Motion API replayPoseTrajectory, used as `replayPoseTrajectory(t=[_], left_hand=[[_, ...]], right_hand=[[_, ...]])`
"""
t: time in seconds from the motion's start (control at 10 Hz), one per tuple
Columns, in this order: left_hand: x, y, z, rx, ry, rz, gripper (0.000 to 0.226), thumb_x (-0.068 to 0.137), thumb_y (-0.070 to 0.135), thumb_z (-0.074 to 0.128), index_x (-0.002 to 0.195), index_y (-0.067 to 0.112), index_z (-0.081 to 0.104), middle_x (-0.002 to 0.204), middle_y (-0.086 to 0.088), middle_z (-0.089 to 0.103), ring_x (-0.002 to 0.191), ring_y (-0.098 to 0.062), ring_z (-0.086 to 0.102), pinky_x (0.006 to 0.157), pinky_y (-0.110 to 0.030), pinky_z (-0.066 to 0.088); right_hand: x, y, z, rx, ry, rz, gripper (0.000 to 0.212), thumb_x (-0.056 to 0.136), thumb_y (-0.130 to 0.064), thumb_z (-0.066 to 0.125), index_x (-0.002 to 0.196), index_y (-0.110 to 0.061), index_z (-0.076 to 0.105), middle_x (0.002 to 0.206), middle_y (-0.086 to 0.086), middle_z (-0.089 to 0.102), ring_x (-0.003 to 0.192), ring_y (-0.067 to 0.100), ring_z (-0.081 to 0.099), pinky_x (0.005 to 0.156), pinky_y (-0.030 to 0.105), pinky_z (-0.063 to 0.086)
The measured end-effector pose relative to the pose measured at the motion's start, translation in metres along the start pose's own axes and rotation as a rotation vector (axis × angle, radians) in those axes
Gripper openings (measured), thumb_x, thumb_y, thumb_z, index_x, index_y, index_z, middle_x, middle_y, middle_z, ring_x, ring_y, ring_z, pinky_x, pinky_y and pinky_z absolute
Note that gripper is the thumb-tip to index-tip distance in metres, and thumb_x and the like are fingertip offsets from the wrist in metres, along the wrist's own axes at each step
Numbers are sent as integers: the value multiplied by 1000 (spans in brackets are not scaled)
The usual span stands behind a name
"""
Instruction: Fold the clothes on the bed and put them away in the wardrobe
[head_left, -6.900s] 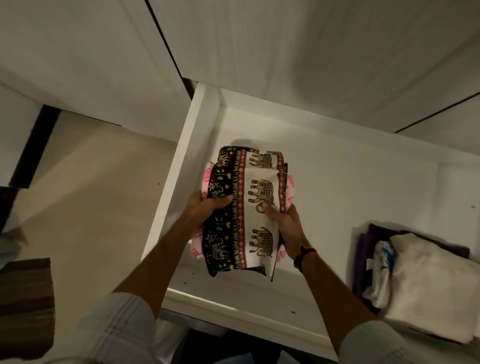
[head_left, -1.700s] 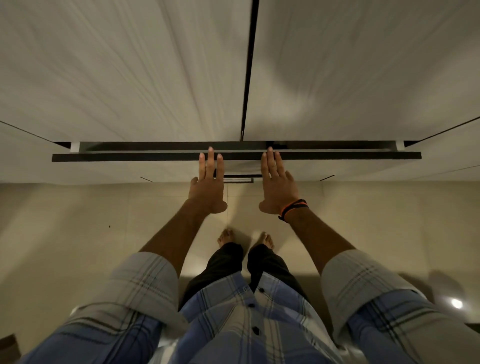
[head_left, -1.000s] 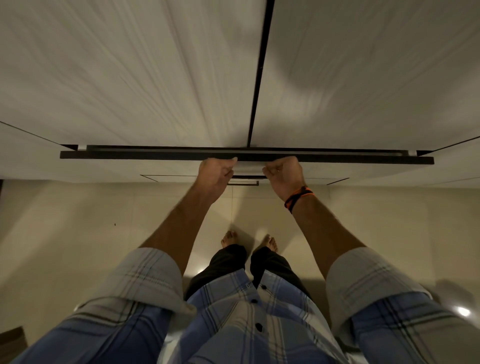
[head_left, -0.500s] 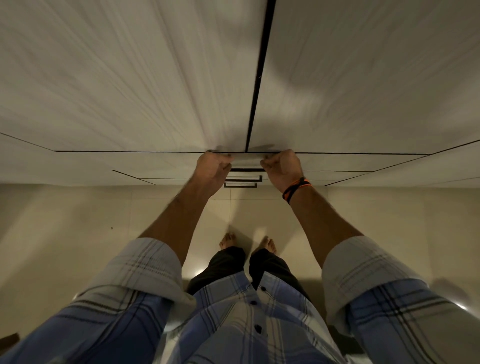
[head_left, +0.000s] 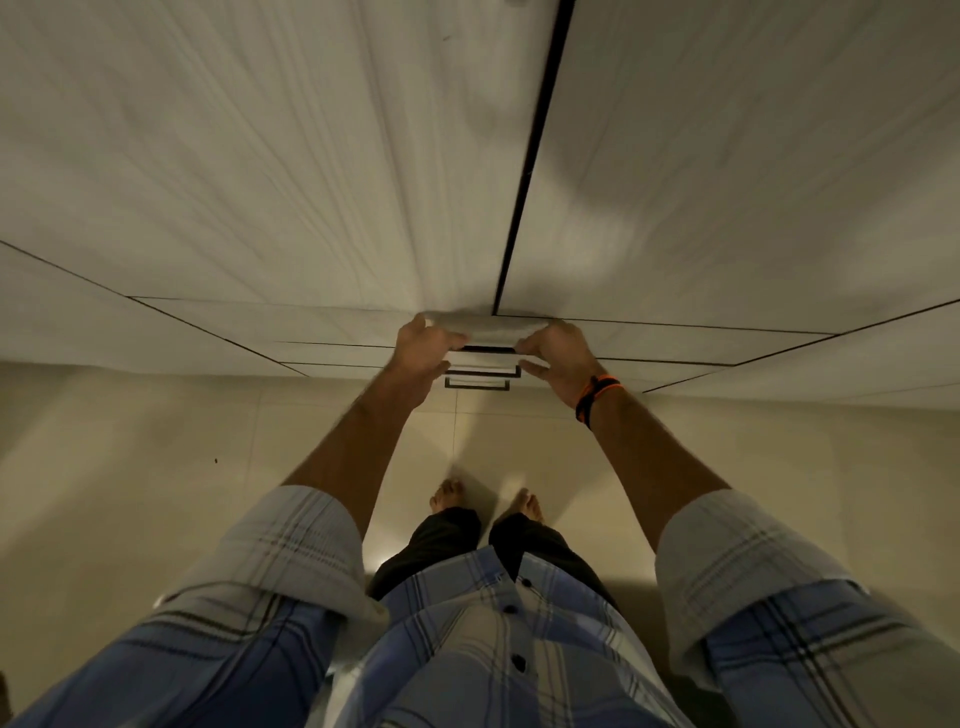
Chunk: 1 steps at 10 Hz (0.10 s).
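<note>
At the wardrobe's (head_left: 311, 156) closed drawer front (head_left: 485, 326), both hands, left (head_left: 423, 351) and right (head_left: 558, 353), press curled and empty; fingers risk pinching at the seam.

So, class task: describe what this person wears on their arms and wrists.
Both arms carry rolled-up sleeves of a blue, white and grey plaid shirt: left sleeve, right sleeve. The forearms are bare below. The right wrist wears a black and orange band; the left wrist is bare.

The left hand (head_left: 423, 351) and right hand (head_left: 558, 353) rest side by side on the drawer front (head_left: 332, 325). Two handles (head_left: 478, 378) sit below, above the floor (head_left: 130, 467).
</note>
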<state>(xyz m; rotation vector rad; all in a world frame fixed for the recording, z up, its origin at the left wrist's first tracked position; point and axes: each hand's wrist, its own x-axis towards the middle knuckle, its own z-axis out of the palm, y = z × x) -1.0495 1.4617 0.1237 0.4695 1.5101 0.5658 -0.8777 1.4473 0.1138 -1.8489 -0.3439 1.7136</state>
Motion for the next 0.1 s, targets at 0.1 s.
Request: replayPoseTrajectory(t=[0.1], left_hand=[[-7,-7,2,111,23,8,76,84,5,72,148,4,30,142,-8,45,128,-25,47,101,-35,41]], right_hand=[[-8,5,1,-193,-7,-28,83,83,4,68,152,-4,23,137,8,46,127,28,50,101,39,49]])
